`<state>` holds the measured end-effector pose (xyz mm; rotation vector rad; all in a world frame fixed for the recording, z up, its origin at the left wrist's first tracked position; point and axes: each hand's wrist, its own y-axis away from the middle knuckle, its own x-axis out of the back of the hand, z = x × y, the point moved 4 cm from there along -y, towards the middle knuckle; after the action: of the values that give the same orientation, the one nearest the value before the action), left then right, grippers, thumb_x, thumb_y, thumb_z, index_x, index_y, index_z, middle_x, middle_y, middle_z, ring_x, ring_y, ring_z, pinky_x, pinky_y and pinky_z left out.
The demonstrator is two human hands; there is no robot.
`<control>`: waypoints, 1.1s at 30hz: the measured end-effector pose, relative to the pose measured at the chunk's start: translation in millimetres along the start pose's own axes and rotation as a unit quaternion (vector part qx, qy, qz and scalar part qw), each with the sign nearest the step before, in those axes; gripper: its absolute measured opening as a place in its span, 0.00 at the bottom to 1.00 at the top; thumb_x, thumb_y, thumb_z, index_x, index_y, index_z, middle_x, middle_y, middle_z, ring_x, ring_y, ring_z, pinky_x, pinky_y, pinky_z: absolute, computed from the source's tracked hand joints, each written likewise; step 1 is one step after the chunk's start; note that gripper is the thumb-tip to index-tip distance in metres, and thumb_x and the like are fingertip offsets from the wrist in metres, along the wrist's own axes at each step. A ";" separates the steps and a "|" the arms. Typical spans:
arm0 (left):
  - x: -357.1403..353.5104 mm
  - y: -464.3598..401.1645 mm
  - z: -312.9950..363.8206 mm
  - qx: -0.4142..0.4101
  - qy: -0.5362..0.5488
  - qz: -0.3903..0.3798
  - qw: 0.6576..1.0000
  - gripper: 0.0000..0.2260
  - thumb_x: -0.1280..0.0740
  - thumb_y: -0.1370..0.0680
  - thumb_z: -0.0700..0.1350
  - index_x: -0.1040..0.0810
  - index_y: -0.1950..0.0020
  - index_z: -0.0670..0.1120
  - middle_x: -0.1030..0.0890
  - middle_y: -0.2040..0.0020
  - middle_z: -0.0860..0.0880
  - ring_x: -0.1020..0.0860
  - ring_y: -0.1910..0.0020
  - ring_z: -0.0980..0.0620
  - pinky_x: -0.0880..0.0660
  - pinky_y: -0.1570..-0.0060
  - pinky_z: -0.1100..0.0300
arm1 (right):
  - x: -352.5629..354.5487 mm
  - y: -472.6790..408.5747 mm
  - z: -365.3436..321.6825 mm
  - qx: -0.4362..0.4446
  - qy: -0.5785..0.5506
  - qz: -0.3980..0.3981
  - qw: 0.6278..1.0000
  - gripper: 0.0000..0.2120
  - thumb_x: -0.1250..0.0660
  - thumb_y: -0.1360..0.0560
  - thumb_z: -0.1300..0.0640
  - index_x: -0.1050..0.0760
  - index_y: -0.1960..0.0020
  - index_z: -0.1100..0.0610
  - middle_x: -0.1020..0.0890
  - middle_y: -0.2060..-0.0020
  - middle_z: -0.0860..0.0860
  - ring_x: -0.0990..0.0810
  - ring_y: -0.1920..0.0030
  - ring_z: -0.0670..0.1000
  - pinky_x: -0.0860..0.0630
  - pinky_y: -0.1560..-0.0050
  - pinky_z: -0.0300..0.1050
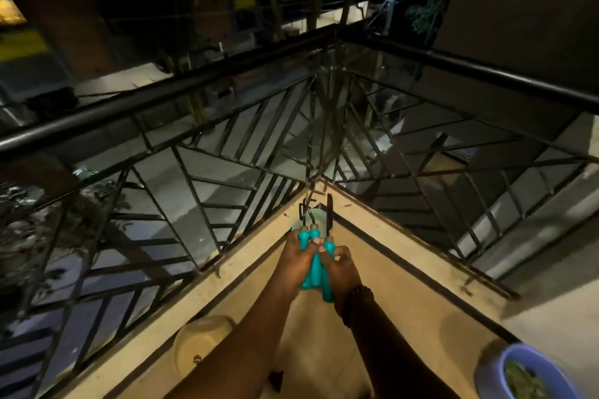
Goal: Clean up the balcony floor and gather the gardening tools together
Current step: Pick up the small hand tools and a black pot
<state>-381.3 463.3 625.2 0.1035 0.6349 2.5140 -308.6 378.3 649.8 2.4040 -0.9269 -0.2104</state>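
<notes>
Three teal-handled garden tools (313,264) are gripped between left hand (296,261) and right hand (340,269).

Far corner is closed off by black railing (227,146) on left & right sides; only narrow gaps are left btwn bars. Corner floor is occupied by a pale green pot (316,219). Near left is blocked by a tan pot (201,343), near right by a purple tub (518,372). Open floor (405,295) is left btwn them.
</notes>
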 end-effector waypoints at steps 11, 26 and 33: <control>-92.2 -44.8 15.4 0.027 0.090 0.098 0.991 0.12 0.32 0.21 0.48 0.24 0.38 0.50 0.17 0.46 0.46 0.17 0.47 0.47 0.20 0.49 0.51 | 85.8 -72.6 -36.5 -0.017 0.022 -0.100 0.995 0.16 0.37 0.19 0.53 0.34 0.35 0.57 0.23 0.41 0.55 0.22 0.48 0.51 0.27 0.59 0.40; -84.6 -179.7 11.4 0.031 0.040 0.101 0.994 0.08 0.33 0.19 0.48 0.20 0.44 0.45 0.15 0.49 0.44 0.16 0.50 0.46 0.20 0.52 0.53 | 64.6 -221.1 -43.1 -0.050 0.090 -0.122 0.987 0.16 0.38 0.19 0.53 0.34 0.34 0.59 0.22 0.41 0.55 0.21 0.48 0.51 0.27 0.60 0.39; -64.1 -274.7 -66.6 0.053 0.025 0.156 0.986 0.06 0.32 0.19 0.46 0.18 0.51 0.45 0.15 0.58 0.44 0.17 0.61 0.47 0.22 0.63 0.56 | 38.1 -326.4 13.0 -0.093 0.094 -0.133 0.982 0.16 0.39 0.18 0.51 0.35 0.34 0.57 0.21 0.44 0.54 0.21 0.60 0.47 0.24 0.60 0.43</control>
<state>-206.6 606.1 443.3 0.1934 0.8304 2.7893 -97.1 547.1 462.9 2.3193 -0.4783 -0.1580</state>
